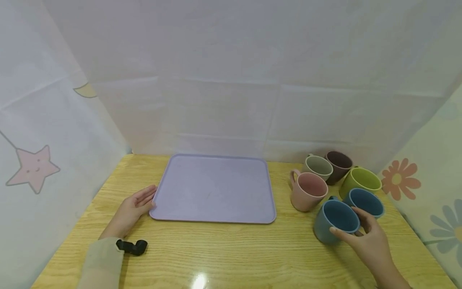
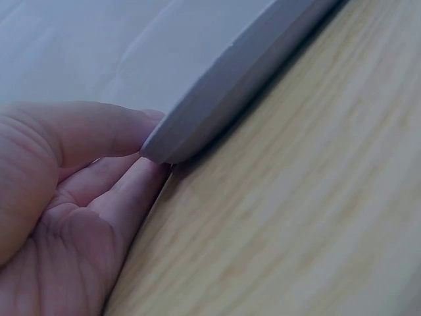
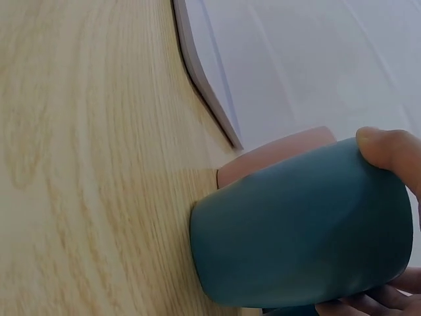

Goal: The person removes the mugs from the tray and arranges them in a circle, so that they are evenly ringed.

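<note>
On the wooden table lies a flat lavender tray. My left hand is at its near-left corner; in the left wrist view the thumb touches the rim and the other fingers reach under the edge, pinching it. Far to the right, my right hand grips the nearest blue mug, thumb at the rim and fingers round the far side. The mug stands upright, its base at the table in the right wrist view. A second blue mug is just behind it, partly hidden by the hand.
Beyond the blue mugs stand a pink mug, a pale grey-green mug, a dark brown mug and a lime green mug, close together. A patterned white cloth encloses the table at the back and sides.
</note>
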The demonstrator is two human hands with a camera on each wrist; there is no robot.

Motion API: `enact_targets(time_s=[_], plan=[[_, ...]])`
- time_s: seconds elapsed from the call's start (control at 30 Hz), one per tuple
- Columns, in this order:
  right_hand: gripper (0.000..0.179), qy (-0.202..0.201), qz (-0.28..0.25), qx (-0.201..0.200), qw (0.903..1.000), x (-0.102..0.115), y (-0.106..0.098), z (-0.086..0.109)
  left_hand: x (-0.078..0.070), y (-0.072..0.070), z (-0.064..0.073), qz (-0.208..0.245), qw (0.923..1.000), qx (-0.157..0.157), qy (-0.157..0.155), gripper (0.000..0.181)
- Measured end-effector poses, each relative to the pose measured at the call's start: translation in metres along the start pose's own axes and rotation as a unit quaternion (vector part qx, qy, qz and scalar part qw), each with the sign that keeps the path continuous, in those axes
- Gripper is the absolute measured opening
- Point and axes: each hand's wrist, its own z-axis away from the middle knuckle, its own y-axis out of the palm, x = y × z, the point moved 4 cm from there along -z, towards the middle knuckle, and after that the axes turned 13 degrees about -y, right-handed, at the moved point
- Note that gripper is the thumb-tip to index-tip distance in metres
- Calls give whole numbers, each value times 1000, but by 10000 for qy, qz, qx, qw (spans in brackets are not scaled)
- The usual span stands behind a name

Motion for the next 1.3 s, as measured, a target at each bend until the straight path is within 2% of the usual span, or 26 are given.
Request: enact_targets(time_s=[0.3, 0.5, 0.67, 0.9, 1.03, 1.13, 1.23, 1.3], plan=[[97, -560, -64, -283, 9980, 2, 4, -4, -2, 1, 4, -156, 9998, -83, -88, 68], [94, -809, 76, -372, 9960, 4, 4, -5, -3, 4, 3, -178, 9998, -67, -111, 69], [84, -1184, 283, -510, 9912, 7, 3, -6, -2, 3, 1, -138, 9999, -38, -67, 69], [84, -1486, 389, -791, 9850, 13, 4, -5, 0, 2, -1, -84, 10000, -19, -22, 69], [86, -1826, 858, -1372, 9698, 26, 2, 1, 0, 3, -2, -113, 9999, -28, -43, 68], [75, -2324, 1084, -1875, 9482, 42, 0, 5, -1, 2, -1, -251, 9996, -106, -73, 65], [60, -3110, 813, -2039, 9247, 62, 3, 3, -7, 1, 1, -728, 9967, -347, -55, 60], [57, -3610, 619, -1963, 9096, 76, 7, -3, -16, 1, 2, -1242, 9902, -630, 48, 56]])
